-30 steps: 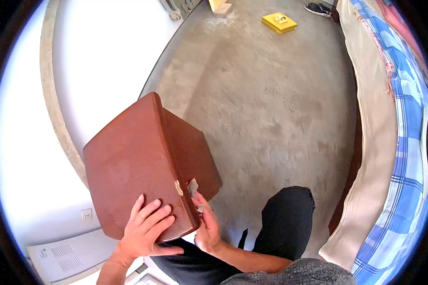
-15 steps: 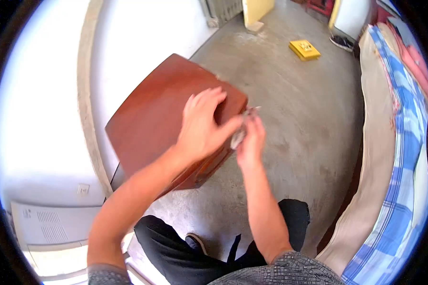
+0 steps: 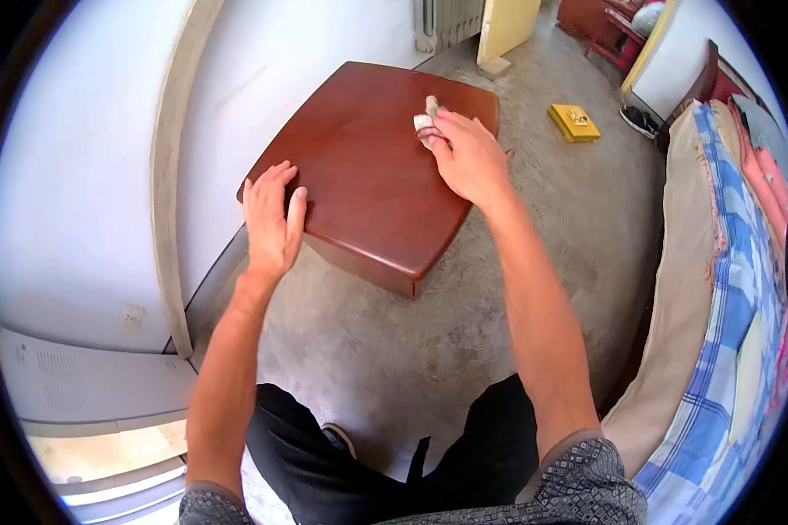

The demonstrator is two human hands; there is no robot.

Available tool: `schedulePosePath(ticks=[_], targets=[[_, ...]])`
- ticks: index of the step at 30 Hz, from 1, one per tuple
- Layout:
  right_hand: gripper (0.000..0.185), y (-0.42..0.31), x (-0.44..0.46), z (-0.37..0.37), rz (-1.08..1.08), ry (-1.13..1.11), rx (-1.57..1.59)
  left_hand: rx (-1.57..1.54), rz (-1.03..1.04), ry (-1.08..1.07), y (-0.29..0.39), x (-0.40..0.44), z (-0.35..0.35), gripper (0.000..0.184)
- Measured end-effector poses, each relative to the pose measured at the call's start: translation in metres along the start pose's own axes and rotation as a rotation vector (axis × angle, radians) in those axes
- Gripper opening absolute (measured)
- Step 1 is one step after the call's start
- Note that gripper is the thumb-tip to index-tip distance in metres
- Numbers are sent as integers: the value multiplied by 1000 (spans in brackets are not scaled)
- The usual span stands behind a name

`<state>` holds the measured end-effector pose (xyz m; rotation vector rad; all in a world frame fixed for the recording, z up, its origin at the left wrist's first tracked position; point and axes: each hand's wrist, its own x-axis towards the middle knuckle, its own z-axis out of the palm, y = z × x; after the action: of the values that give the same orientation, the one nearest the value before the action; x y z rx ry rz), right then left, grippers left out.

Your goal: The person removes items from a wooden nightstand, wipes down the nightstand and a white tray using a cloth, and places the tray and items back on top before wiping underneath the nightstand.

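A small reddish-brown wooden table [image 3: 359, 149] with a glossy top stands on the floor in front of me. My left hand [image 3: 273, 210] rests on the near left edge of its top, fingers and thumb apart, holding nothing. Toward the far right of the top, my right hand [image 3: 471, 153] grips a crumpled whitish-grey cloth [image 3: 426, 125]. Part of the cloth sticks out past the fingertips, and the rest is hidden under the palm.
A bed [image 3: 674, 324] with a blue checked cover [image 3: 718, 376] runs along the right. On the concrete floor lie a yellow box [image 3: 574, 123] and dark shoes [image 3: 639, 121]. A white wall [image 3: 263, 70] and a radiator [image 3: 451, 22] are behind the table; a pale cabinet [image 3: 96, 376] stands lower left.
The table, tilted before, now sits with its top level. My left hand has moved left to the table's near edge. My right hand has brought the cloth from the table's side onto its top.
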<state>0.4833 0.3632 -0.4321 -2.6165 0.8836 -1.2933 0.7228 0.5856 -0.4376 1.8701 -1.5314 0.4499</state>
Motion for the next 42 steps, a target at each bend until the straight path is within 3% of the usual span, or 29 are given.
schedulePosePath(ticks=[2, 3, 4, 7, 9, 11, 13, 15, 17, 19, 21, 24, 27, 30, 31, 33, 36, 38, 42], targets=[[25, -44, -9, -33, 72, -289, 329, -18, -22, 26, 1, -1, 5, 34], [24, -76, -24, -46, 28, -301, 308, -27, -27, 46, 1, -3, 5, 34], [26, -90, -48, -40, -154, -230, 275, -31, -21, 44, 1, -3, 5, 35], [31, -142, -75, -64, -291, -383, 273, -83, -29, 34, 1, -4, 1, 36], [31, -123, -60, -62, -295, -369, 254, -78, -28, 20, -3, -9, -11, 33], [29, -96, -35, -46, -177, -369, 222, -386, -61, 80, -12, -15, -21, 34], [30, -100, -19, -39, -143, -427, 239, -361, -152, 218, -3, -37, -25, 31], [32, -128, -22, -32, -233, -436, 196, -771, -618, 403, 14, -73, -13, 32], [34, -153, -28, -28, -324, -447, 156, -1162, -776, 278, 49, -104, -4, 35], [38, -168, -28, -23, -368, -521, 252, -1472, -899, 195, 89, -113, 4, 44], [40, -181, -21, -24, -406, -538, 275, -1607, -905, 207, 112, -102, 4, 44], [39, -172, 4, -37, -351, -762, 506, -1794, -907, 262, 117, -86, 2, 48], [35, -139, 15, -17, -248, -479, 323, -1736, -933, 331, 109, -88, 19, 30], [32, -121, 4, -7, -111, -503, 382, -1640, -1037, 377, 88, -95, 17, 18], [32, -119, 2, -5, -110, -510, 381, -1578, -1125, 501, 81, -94, 8, 18], [29, -114, 5, -6, -21, -507, 492, -1511, -1102, 753, 54, -91, 2, 17], [27, -112, 5, -3, 38, -479, 512, -1136, -872, 724, 16, -55, -3, 14], [26, -114, 6, -3, 20, -481, 481, -363, -543, 719, -13, -17, 3, 9], [24, -113, 7, -3, 14, -465, 456, -168, -536, 527, -32, 13, -14, 20]])
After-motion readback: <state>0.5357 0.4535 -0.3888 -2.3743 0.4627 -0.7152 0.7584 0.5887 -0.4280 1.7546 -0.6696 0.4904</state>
